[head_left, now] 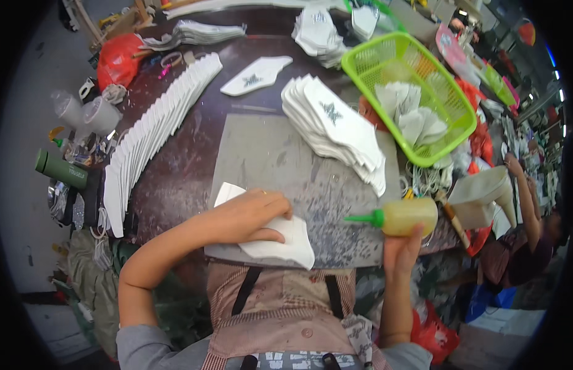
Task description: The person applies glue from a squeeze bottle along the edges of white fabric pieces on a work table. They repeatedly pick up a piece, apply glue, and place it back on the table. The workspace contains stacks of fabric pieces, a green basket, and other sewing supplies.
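On my feed, the left hand (254,216), thumb spread, lies over a white shaped panel (292,239) at six o'clock; the right hand (402,250) clasps a green-nozzled squeeze bottle (413,216) toward four.

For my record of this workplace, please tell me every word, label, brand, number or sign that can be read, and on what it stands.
Green bottle: pale lettering, not copied here.
Grey shirt: white print, too cut off to read.
Squeeze bottle: no lettering I can make out.
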Tool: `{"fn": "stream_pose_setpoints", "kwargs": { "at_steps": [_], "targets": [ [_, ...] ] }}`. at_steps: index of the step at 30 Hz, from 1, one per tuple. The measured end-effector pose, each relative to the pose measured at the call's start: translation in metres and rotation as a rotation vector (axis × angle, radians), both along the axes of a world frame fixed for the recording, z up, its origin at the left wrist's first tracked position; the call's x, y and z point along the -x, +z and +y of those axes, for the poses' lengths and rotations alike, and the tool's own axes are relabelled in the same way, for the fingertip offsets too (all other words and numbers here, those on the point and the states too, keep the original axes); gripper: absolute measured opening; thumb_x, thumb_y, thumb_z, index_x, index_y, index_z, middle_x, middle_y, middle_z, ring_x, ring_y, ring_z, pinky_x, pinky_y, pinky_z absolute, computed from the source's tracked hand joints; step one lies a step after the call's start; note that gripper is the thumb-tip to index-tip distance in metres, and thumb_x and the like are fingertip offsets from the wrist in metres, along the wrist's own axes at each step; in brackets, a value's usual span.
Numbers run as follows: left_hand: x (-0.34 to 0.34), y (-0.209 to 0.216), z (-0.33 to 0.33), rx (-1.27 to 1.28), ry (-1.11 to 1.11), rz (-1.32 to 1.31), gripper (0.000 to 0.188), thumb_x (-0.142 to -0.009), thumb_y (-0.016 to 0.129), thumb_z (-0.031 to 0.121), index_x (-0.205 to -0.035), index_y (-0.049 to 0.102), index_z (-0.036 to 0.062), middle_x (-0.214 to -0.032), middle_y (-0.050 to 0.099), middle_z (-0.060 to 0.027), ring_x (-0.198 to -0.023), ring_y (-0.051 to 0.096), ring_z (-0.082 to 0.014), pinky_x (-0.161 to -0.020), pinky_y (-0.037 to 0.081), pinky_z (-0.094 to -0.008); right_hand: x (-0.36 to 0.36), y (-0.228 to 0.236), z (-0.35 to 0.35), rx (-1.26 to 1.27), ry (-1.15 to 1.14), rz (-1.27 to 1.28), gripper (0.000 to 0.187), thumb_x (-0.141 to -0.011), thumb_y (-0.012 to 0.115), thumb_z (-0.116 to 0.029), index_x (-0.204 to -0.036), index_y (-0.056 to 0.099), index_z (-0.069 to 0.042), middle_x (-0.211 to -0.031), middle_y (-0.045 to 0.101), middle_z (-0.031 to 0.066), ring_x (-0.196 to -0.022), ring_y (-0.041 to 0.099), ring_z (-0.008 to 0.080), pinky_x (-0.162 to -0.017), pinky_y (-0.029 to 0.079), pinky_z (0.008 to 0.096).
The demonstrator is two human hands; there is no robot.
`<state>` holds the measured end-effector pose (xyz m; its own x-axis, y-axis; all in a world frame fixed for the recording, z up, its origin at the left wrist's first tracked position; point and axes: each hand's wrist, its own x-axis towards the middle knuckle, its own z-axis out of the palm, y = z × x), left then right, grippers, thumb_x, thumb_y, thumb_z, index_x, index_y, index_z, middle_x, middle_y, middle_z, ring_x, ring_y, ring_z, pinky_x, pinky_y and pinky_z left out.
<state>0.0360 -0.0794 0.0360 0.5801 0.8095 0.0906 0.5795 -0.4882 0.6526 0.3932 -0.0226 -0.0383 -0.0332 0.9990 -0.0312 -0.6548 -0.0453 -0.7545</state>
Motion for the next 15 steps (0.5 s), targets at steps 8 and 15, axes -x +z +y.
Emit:
{"fn": "stream_pose_setpoints", "kwargs": {
  "at_steps": [8, 15],
  "targets": [
    [0.002, -0.020, 0.015, -0.096, -0.095, 0.034, 0.043, -0.076, 0.076, 0.037, -0.102, 0.056, 0.0076, -0.110, 0.051, -0.0113, -0.102, 0.052, -0.0323, -0.088, 0.043, -0.0429, 0.062, 0.043, 0.006, 0.063, 0.202, -0.324, 0.045, -0.093, 0.070, -0.026, -0.119, 0.053, 0.006, -0.109, 0.064, 0.0134, -0.098, 0.067, 0.0230, -0.086, 0.057, 0.0392],
    [0.004, -0.024, 0.016, -0.082, -0.077, 0.033, 0.044, -0.073, 0.078, 0.036, -0.101, 0.057, 0.0092, -0.111, 0.050, -0.0101, -0.102, 0.051, -0.0308, -0.086, 0.044, -0.0415, 0.064, 0.041, 0.013, 0.087, 0.230, -0.433, 0.049, -0.090, 0.073, -0.030, -0.118, 0.054, 0.005, -0.106, 0.064, 0.0114, -0.093, 0.067, 0.0199, -0.081, 0.057, 0.0345]
  ]
}}
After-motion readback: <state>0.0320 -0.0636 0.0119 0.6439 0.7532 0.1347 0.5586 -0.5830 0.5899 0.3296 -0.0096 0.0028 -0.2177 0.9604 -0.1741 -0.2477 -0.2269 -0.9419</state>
